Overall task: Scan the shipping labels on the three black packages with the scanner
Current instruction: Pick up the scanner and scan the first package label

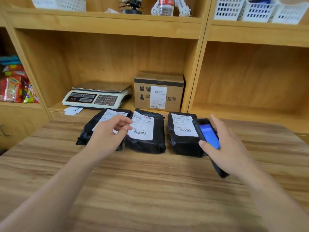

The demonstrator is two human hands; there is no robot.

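Three black packages with white shipping labels lie side by side at the far edge of the wooden table (150, 190): the left package (88, 129), the middle package (147, 143) and the right package (182, 144). My left hand (108, 133) hovers over the left package with loosely curled fingers near the middle label's left edge; I cannot tell if it touches anything. My right hand (229, 148) holds a black handheld scanner (209, 136) with a lit blue screen. Its top end points at the right package's label (184, 125).
Behind the packages, on a wooden shelf, stand a digital scale (97, 95) and a labelled cardboard box (158, 91). Small paper slips (73, 110) lie by the scale. Snack bags (15, 84) fill the left compartment. White baskets (257, 9) sit on the upper shelf.
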